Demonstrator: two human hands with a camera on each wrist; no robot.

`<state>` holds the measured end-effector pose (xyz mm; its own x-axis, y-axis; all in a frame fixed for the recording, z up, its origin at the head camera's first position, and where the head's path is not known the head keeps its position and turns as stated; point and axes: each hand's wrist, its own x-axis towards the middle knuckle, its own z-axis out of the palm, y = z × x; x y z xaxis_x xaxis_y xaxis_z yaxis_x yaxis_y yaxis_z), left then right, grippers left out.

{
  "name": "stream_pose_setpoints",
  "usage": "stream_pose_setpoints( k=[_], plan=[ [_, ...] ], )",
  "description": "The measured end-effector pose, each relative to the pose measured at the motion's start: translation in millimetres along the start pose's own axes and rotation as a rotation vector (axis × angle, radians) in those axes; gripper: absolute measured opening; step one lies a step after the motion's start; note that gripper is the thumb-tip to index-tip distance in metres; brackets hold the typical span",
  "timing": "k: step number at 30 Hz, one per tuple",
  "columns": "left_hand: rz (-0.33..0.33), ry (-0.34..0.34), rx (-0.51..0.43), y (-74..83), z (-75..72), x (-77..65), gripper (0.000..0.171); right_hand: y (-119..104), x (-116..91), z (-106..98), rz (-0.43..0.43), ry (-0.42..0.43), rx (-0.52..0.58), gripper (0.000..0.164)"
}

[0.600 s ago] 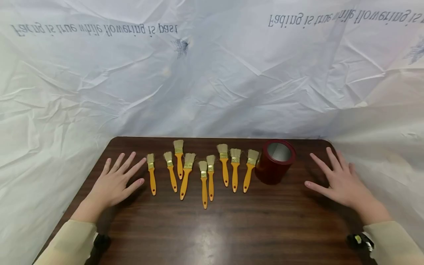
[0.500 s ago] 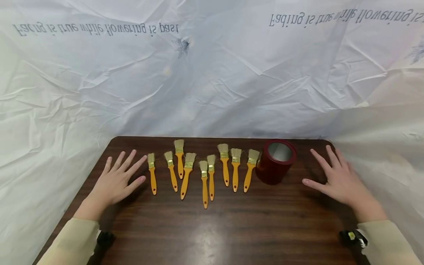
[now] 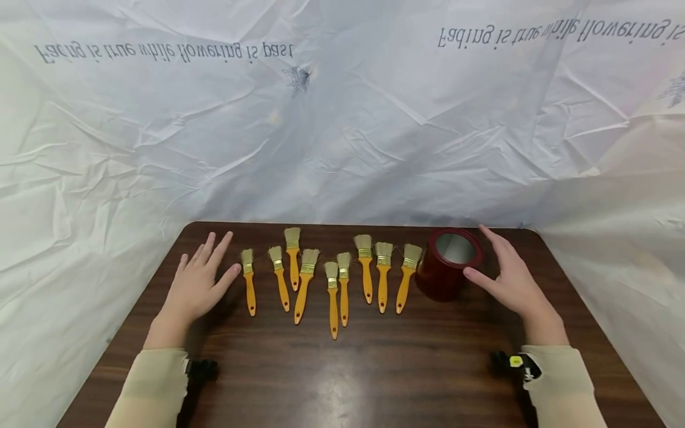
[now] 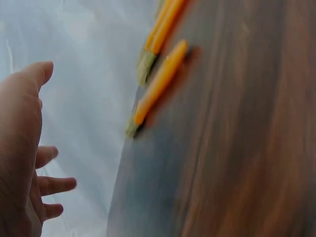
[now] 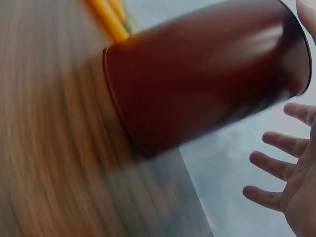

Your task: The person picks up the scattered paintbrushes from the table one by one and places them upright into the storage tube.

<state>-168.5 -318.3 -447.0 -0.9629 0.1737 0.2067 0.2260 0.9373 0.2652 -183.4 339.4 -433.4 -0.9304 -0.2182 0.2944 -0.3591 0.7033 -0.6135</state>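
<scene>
My right hand is beside a dark red cylindrical holder, thumb near its front rim and fingers spread along its right side. In the right wrist view the holder stands upright on the table, with straight fingers close to it. My left hand hovers at the left, fingers spread, just left of the leftmost paintbrush. Several paintbrushes with yellow handles and pale bristles lie in a loose row, bristles pointing away from me; the rightmost paintbrush lies right against the holder's left side.
The dark wood-grain table ends at a far edge just behind the brushes. A white wrinkled sheet with printed lettering hangs behind and along both sides. A black wrist device sits at each sleeve.
My right hand has moved left, up to the holder. The left hand has shifted slightly right and turned, its fingers closer together. Brushes and holder stay put; the head view tilts slightly.
</scene>
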Motion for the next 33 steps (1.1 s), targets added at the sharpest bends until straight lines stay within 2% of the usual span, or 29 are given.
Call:
stream_pose_setpoints(
  k=[4, 8, 12, 20, 27, 33],
  plan=[
    [-0.013, 0.063, -0.045, 4.5, 6.6, 4.6, 0.083, -6.4, 7.7, 10.5, -0.031, 0.048, 0.050, 0.098],
    [-0.067, 0.104, -0.139, 10.2, 10.5, 7.1, 0.084, -9.3, 12.6, 16.4, -0.042, 0.072, 0.088, 0.095],
    [-0.130, 0.127, -0.272, 16.8, 14.9, 7.0, 0.082, -10.8, 12.9, 20.6, -0.041, 0.076, 0.157, 0.090],
    [-0.166, 0.165, -0.423, 20.3, 27.9, 6.8, 0.071, -8.7, 12.4, 31.0, 0.001, 0.070, 0.344, 0.089],
    [-0.234, 0.183, -0.476, 21.0, 36.5, 8.6, 0.064, -5.5, 6.1, 37.3, 0.028, 0.081, 0.393, 0.087],
    [-0.291, 0.145, -0.463, 18.6, 43.4, 9.9, 0.068, -1.7, 3.5, 41.8, 0.002, 0.096, 0.412, 0.086]
  ],
)
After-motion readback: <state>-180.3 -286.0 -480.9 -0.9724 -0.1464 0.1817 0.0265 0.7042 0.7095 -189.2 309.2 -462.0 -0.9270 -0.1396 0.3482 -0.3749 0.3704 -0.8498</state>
